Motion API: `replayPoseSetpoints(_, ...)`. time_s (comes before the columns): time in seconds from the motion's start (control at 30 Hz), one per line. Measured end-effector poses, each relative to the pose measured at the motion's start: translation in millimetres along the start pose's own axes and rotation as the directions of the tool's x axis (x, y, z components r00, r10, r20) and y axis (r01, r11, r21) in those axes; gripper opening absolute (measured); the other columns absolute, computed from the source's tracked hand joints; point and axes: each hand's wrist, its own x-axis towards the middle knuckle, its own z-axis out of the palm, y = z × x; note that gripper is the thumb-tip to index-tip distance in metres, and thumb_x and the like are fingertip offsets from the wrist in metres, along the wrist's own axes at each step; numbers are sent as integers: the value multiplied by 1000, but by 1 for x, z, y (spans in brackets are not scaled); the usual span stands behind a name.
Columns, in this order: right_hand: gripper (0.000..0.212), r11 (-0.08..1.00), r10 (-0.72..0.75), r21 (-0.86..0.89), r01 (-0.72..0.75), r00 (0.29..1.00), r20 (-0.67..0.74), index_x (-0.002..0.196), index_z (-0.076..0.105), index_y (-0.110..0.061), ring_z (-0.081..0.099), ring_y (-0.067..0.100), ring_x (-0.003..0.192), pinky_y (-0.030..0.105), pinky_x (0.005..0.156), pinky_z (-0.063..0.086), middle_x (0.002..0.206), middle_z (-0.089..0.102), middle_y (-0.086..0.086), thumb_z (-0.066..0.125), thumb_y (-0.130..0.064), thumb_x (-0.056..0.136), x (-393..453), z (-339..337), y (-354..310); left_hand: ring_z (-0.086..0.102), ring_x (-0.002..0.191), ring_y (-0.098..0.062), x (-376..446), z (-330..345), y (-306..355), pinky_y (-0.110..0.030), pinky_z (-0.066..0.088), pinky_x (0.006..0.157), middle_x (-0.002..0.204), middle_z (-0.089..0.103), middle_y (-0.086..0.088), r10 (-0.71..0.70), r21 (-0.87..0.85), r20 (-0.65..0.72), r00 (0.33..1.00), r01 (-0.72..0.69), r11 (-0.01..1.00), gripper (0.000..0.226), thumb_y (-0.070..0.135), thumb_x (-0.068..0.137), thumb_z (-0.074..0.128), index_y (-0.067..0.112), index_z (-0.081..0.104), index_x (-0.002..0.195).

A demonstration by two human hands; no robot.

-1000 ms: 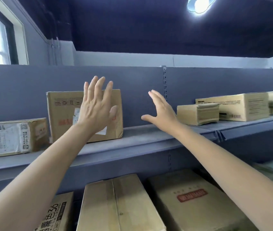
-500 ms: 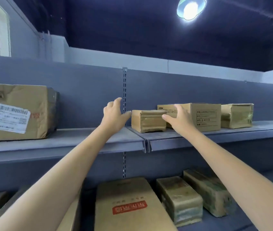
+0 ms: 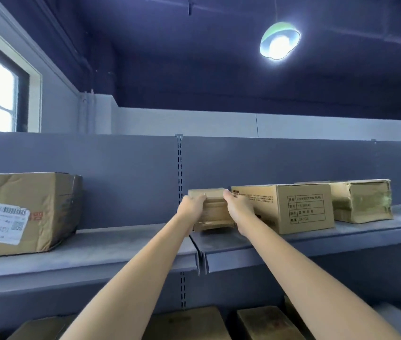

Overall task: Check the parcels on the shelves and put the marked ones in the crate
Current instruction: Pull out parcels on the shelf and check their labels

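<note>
Cardboard filled the head view: a small tape-wrapped brown parcel sat at the left end of the right-hand section of the grey metal upper shelf, beside the seam where the two shelf sections met. The left hand gripped its left side and the right hand its right, fingers curled over the top edge. Bare shelf lay open to its left as far as a large creased brown carton bearing a white barcode label, too blurred to read. Just beside the parcel on the right stood a printed brown box reading "CORRECTION TAPE" and "24PCS", then a taped tan package. Whether the parcel's long axis ran sideways or back into the shelf could not be told. More brown boxes lay on the shelf below.
</note>
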Motion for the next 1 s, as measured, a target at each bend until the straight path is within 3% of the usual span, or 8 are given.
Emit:
replayPoseSetpoints(0.13,37,947,-316,26,320,943,-104,117,56,-9,52,20,98,32,84,43,109,60,4,42,-35,94,-28,4,-16,60,87,-30,-21,-35,19,-41,50,76,98,60,-13,51,-226,-20,998,-54,973,36,42,91,48,8,55,103)
replayPoseSetpoints(0.27,40,744,-668,-77,664,737,-103,123,56,-17,55,15,110,29,89,46,119,62,-1,54,-31,86,-70,15,-24,64,90,-29,-56,-79,29,-41,55,66,105,63,-9,79,-338,51,996,-57,939,50,54,87,52,13,50,114)
replayPoseSetpoints(0.37,51,631,-773,-100,769,634,1,130,51,-10,43,5,125,19,104,35,136,51,1,64,-19,82,-97,29,-17,66,91,-24,-77,-104,31,-40,57,67,113,61,-5,37,-248,108,993,-10,969,99,78,52,66,15,46,125)
replayPoseSetpoints(0.43,47,658,-751,-13,753,658,56,130,51,-10,38,1,126,8,103,29,138,48,-1,60,-8,84,-113,37,-17,65,81,-23,-85,-117,27,-36,55,61,108,60,-3,20,-165,64,998,-9,986,115,74,37,72,12,43,130)
replayPoseSetpoints(0.63,45,722,-682,73,688,690,243,125,56,-13,43,1,123,13,106,32,133,54,-2,45,7,86,-145,43,-18,63,82,-16,-118,-138,1,-23,44,53,111,58,-2,-11,-137,47,999,17,990,84,56,61,71,17,34,126)
replayPoseSetpoints(0.8,40,805,-571,190,562,821,-8,129,52,-16,49,9,121,35,106,40,131,54,-4,54,-11,89,-156,41,-28,68,65,-13,-139,-155,0,-20,50,52,79,72,2,39,-273,163,986,7,962,46,50,73,53,20,57,108)
replayPoseSetpoints(0.87,57,859,-451,326,394,884,121,141,34,-22,36,13,133,40,111,31,145,38,-4,57,-28,89,-158,38,-37,65,76,-19,-145,-158,3,-26,49,65,87,71,-1,106,-395,238,965,-4,919,47,49,76,44,18,61,107)
replayPoseSetpoints(1.0,66,830,-446,523,193,792,416,140,26,-40,37,14,133,42,105,40,145,34,-8,57,-48,82,-167,50,-41,56,81,-26,-152,-163,3,-38,44,74,95,64,-8,155,-524,223,962,-16,852,38,36,89,33,13,59,105)
